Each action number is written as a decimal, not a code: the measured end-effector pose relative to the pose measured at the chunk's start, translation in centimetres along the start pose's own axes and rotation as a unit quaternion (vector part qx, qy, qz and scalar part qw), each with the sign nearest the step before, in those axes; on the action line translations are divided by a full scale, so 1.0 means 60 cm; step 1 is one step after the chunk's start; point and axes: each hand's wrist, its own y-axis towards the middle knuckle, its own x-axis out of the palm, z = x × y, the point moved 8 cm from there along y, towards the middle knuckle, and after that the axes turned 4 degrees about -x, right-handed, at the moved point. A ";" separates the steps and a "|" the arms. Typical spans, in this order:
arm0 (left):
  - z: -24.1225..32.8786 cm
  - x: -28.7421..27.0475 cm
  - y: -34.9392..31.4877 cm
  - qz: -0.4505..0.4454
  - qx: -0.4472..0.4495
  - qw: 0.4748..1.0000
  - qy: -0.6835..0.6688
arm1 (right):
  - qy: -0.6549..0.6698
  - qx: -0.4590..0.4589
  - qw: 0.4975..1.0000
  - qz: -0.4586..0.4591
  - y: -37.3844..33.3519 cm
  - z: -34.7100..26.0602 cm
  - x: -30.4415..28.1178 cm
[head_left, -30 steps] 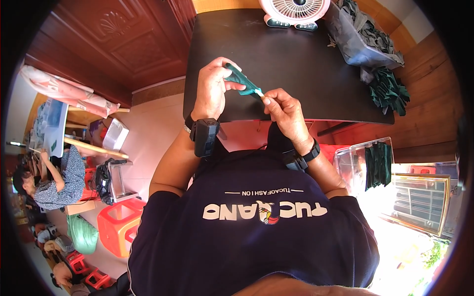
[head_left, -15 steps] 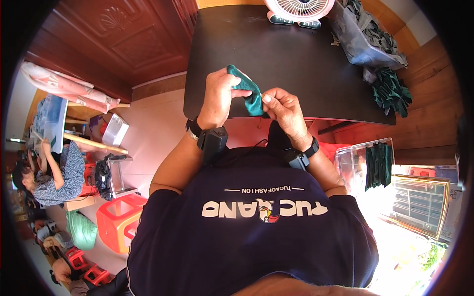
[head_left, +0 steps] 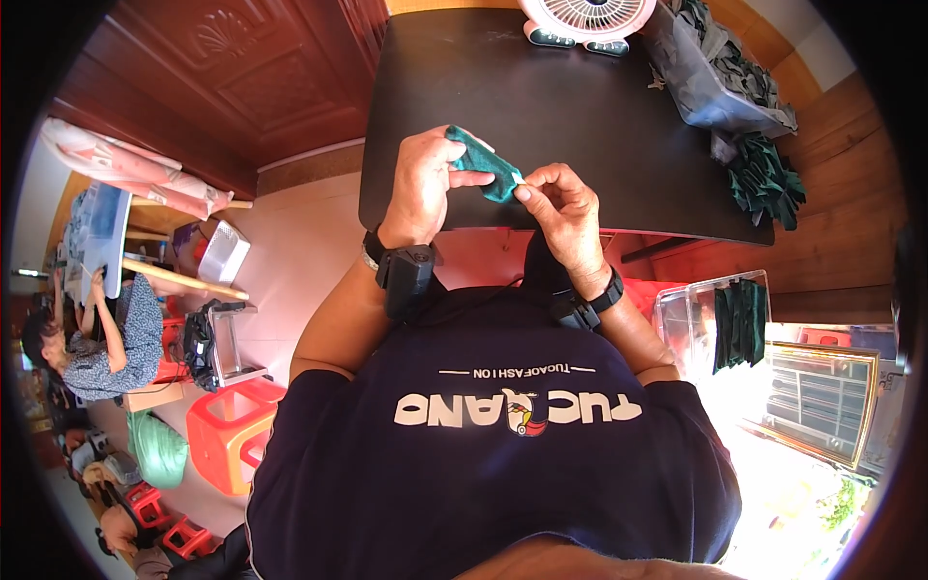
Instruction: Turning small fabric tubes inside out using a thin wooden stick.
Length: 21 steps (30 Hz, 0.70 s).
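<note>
Black smooth-topped surface (head_left: 541, 116), far centre: no change in the last second. Same for the translucent plastic bin (head_left: 698, 95) heaped with grey-green cloth scraps at its far right, the pink-and-white round fan (head_left: 590, 14) on its far edge, and the clear plastic box (head_left: 672, 305) with dark green folded cloth strips (head_left: 741, 324) on its right side, off to the right and nearer than the surface. Loose dark green cloth bundle (head_left: 767, 184) at the surface's right end also as it was. All the change is at the hands. Left grip (head_left: 422, 174), bare: pinching the far-left end of the small teal-green sheeny cloth piece (head_left: 483, 162) between thumb and fingers, pose about as half a second ago. Right grip (head_left: 570, 213), bare: thumb and index finger pinched together at the cloth's right end. Cloth is in the air above the near-left part of the surface, between the two hands. Half a second back its near end drooped lower; now it sits higher and slants toward the right fingertips. Smallest item: a pale bit (head_left: 518, 179) shows again at that pinch; too small to tell what. My read: piece is mid-handling, two-handed, not set down.
</note>
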 end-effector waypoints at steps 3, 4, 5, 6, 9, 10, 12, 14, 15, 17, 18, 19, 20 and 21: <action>-0.002 -0.005 -0.003 0.014 0.022 1.000 -0.017 | 0.043 0.029 0.999 0.006 -0.002 -0.005 0.012; -0.003 -0.003 -0.003 0.010 0.029 1.000 0.007 | 0.073 0.074 0.994 -0.025 -0.006 0.006 0.018; -0.003 -0.002 -0.002 0.006 0.035 0.999 0.032 | 0.103 0.119 0.986 -0.057 -0.010 0.015 0.026; -0.002 -0.004 0.001 0.006 0.036 0.999 0.032 | 0.151 0.170 0.970 -0.084 -0.011 0.022 0.034; -0.005 -0.013 0.004 -0.013 0.010 0.998 0.064 | 0.195 0.265 0.937 -0.115 -0.018 0.020 0.037; -0.001 -0.014 0.008 -0.012 0.008 0.999 0.049 | 0.126 0.238 0.959 -0.092 -0.012 0.017 0.028; 0.004 -0.020 0.012 -0.003 0.012 1.000 0.007 | 0.068 0.179 0.979 -0.067 -0.007 0.012 0.019; 0.010 -0.025 0.014 -0.009 0.017 1.000 0.001 | 0.009 0.119 0.992 -0.043 -0.003 0.005 0.008; 0.013 -0.025 0.014 -0.016 0.021 1.000 -0.005 | -0.005 0.078 0.997 -0.025 -0.001 -0.003 0.002; 0.013 -0.022 0.011 -0.014 0.009 1.000 0.003 | -0.020 0.039 0.999 -0.006 -0.002 -0.008 -0.004; 0.010 -0.016 0.009 -0.028 -0.008 1.000 0.009 | -0.031 0.020 0.999 0.005 -0.002 -0.010 -0.006; 0.008 -0.011 0.007 -0.040 -0.023 0.999 0.015 | -0.042 0.001 0.999 0.015 0.000 -0.013 -0.007; 0.007 -0.012 0.006 -0.039 -0.023 0.999 0.015 | -0.041 0.001 0.999 0.015 0.001 -0.012 -0.004; 0.005 -0.010 0.005 -0.043 -0.028 0.998 0.020 | -0.048 -0.022 0.998 0.027 0.001 -0.017 -0.004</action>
